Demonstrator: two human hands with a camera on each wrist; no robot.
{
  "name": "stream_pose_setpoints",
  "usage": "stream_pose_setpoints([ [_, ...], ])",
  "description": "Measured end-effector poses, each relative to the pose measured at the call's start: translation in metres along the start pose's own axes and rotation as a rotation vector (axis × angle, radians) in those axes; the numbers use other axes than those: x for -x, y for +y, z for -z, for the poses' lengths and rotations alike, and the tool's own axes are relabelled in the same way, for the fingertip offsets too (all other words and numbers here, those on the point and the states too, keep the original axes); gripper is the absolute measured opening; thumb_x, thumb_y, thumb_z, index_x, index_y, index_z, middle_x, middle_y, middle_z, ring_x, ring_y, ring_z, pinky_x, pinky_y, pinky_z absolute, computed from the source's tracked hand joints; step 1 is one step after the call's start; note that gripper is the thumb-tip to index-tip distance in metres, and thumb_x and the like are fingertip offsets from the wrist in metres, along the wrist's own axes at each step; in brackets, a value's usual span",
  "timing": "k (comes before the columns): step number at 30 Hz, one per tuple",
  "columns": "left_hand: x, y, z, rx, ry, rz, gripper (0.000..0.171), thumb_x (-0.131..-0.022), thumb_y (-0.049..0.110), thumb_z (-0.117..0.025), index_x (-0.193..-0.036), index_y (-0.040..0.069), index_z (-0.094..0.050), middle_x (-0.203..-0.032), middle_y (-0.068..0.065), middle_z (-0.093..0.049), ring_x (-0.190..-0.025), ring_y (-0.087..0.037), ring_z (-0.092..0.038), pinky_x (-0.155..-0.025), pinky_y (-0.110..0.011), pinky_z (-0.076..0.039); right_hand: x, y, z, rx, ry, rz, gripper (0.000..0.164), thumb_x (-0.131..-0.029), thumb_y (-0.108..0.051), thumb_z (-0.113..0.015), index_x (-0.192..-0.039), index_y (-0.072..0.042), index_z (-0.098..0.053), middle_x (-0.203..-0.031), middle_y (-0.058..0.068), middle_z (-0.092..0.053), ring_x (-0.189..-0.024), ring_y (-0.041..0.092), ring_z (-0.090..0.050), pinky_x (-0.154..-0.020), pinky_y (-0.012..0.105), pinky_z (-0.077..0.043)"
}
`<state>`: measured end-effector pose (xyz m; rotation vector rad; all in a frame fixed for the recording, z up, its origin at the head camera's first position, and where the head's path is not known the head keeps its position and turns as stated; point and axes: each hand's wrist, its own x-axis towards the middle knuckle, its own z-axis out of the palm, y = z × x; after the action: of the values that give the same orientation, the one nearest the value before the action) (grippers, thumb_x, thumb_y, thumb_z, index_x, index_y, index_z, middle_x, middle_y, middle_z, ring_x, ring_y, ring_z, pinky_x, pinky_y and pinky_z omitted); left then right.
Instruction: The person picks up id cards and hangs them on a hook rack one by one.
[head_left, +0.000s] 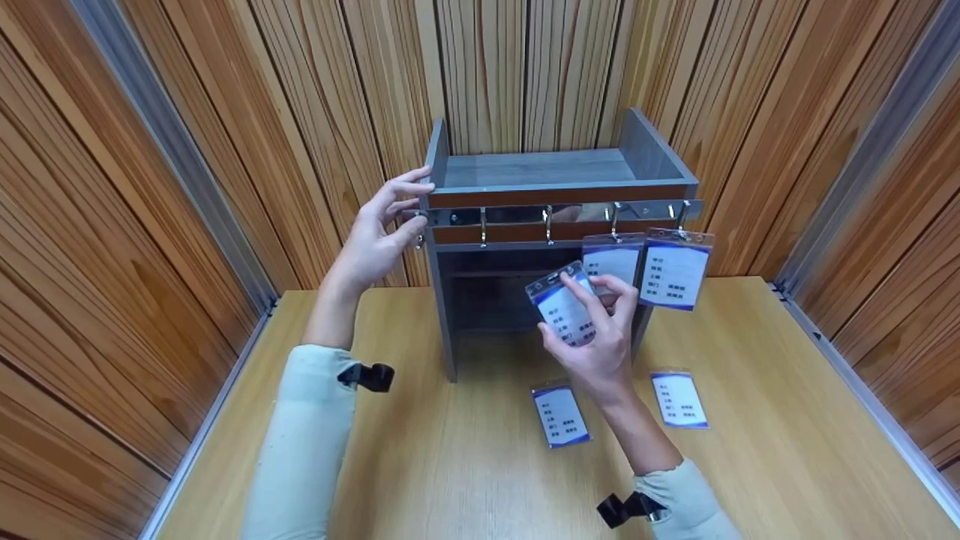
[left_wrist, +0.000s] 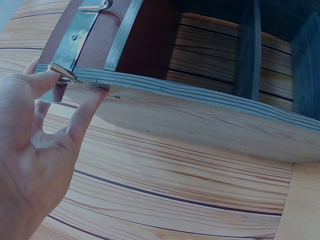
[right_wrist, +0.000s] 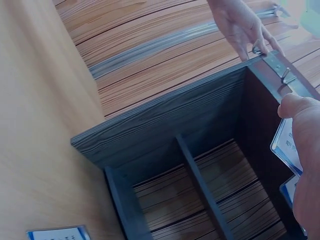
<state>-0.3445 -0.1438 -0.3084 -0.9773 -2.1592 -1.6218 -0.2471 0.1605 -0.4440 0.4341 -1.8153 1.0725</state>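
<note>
In the head view my right hand (head_left: pixel 600 341) pinches a clear-sleeved badge card (head_left: pixel 561 309) with a blue border, tilted in front of the shelf. My left hand (head_left: pixel 382 232) grips the upper left corner of the grey wooden shelf (head_left: pixel 441 300), its thumb at the end of the metal hook rail (head_left: pixel 517 214). The left wrist view shows that thumb against the end hook (left_wrist: pixel 62 72) and a finger on the side panel (left_wrist: pixel 175 92). Two more badge cards hang from the rail's right hooks: one at the far end (head_left: pixel 677 270), the other (head_left: pixel 611 251) partly behind my right hand.
Two badge cards lie on the wooden table, one (head_left: pixel 561 416) before the shelf and one (head_left: pixel 679 400) to the right. Bare hooks (head_left: pixel 483 229) stick out from the rail's left and middle. Wood-panelled walls (head_left: pixel 360 112) stand close behind and at both sides.
</note>
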Motion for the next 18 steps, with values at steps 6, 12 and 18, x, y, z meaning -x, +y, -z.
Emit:
stream_pose_setpoints([
  [6,-0.001,0.001,-0.001,0.002,-0.004,0.001,0.038,-0.111,-0.006,-0.058,-0.148,-0.001,-0.060,-0.180,-0.011,-0.046,-0.168,-0.031,-0.044,-0.140,-0.056,-0.035,-0.013,-0.008,0.000,-0.031,0.015,-0.005,0.068,-0.080,-0.003,-0.094,-0.144,-0.004,-0.073,-0.146,0.030,-0.045,-0.138,0.014,-0.042,-0.110,0.024,-0.039],
  [12,0.000,-0.001,0.000,0.008,0.003,-0.009,0.038,-0.110,-0.006,-0.058,-0.148,-0.002,-0.061,-0.179,-0.012,-0.046,-0.169,-0.035,-0.042,-0.139,-0.055,-0.036,-0.023,-0.017,-0.003,-0.044,0.026,-0.019,0.067,-0.082,-0.006,-0.094,-0.145,-0.005,-0.073,-0.147,0.030,-0.045,-0.141,0.012,-0.041,-0.111,0.025,-0.041],
  [18,0.000,0.001,0.000,0.007,-0.002,-0.005,0.038,-0.111,-0.006,-0.058,-0.148,-0.001,-0.061,-0.179,-0.011,-0.046,-0.167,-0.033,-0.044,-0.140,-0.056,-0.035,-0.030,-0.022,-0.008,-0.050,0.030,-0.025,0.065,-0.084,-0.011,-0.094,-0.146,-0.006,-0.072,-0.147,0.028,-0.045,-0.136,0.020,-0.044,-0.109,0.027,-0.044],
])
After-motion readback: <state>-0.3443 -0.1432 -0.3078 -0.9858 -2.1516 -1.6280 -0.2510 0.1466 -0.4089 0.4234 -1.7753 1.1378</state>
